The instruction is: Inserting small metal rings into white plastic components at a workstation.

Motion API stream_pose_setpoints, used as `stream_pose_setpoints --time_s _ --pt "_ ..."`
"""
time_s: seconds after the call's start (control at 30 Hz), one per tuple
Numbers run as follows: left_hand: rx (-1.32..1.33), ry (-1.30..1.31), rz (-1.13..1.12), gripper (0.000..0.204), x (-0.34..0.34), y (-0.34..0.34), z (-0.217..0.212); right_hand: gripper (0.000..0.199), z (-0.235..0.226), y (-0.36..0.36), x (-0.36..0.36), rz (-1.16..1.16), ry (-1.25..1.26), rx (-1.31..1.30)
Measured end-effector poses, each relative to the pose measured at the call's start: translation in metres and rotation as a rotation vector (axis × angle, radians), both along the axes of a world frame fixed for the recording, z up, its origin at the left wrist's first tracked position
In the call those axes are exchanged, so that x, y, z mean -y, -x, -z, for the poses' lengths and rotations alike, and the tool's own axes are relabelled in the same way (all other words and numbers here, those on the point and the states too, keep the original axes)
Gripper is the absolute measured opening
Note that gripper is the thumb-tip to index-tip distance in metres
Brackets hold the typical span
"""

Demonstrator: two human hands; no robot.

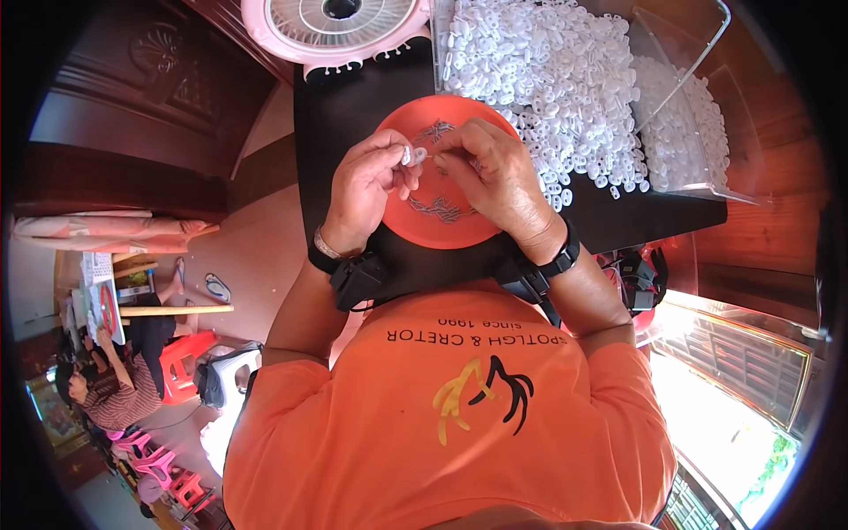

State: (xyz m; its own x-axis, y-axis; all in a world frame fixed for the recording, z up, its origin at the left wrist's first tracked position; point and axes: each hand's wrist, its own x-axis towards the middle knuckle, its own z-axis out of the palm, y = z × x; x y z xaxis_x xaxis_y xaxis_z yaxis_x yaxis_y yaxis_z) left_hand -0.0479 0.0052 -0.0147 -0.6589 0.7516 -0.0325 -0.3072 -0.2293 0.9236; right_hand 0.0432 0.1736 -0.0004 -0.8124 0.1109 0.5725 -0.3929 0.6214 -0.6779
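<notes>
My left hand (360,190) is closed over the orange-red round plate (433,234), pinching a small white plastic piece with holes (419,155) between thumb and fingertips. Close beside it, my right hand (503,181) has its thumb and forefinger drawn together near that piece. Whatever sits between the right fingertips is too small to make out. Thin grey metal pins (439,210) lie in loose heaps on the plate, one near its front and another toward its far side, partly covered by my right hand.
A large heap of white plastic pieces (548,84) spills from a clear bin (693,141) onto the black table (340,115). A pink fan (340,26) stands at the far left. Away to the left, a person sits near red stools (184,367).
</notes>
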Motion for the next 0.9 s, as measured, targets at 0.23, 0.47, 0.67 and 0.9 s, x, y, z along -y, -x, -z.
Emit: stream_pose_setpoints --time_s 0.23,0.47,0.67,0.9 --pt "-0.188 0.119 -0.029 0.025 -0.0009 -0.0055 -0.0058 0.011 -0.0047 -0.0016 -0.0002 0.006 -0.053 0.003" --pt "-0.189 0.119 -0.024 0.023 -0.0012 -0.0051 -0.0069 0.012 -0.0032 -0.003 0.0005 -0.036 0.007 0.005" --pt "-0.196 0.18 0.011 0.024 0.0005 -0.0034 -0.0083 0.011 -0.0008 -0.003 -0.0012 -0.1 0.072 0.073" --pt "-0.17 0.162 -0.038 0.022 -0.0005 -0.0024 -0.0073 0.012 -0.0019 -0.0026 0.0017 -0.17 0.084 0.043"
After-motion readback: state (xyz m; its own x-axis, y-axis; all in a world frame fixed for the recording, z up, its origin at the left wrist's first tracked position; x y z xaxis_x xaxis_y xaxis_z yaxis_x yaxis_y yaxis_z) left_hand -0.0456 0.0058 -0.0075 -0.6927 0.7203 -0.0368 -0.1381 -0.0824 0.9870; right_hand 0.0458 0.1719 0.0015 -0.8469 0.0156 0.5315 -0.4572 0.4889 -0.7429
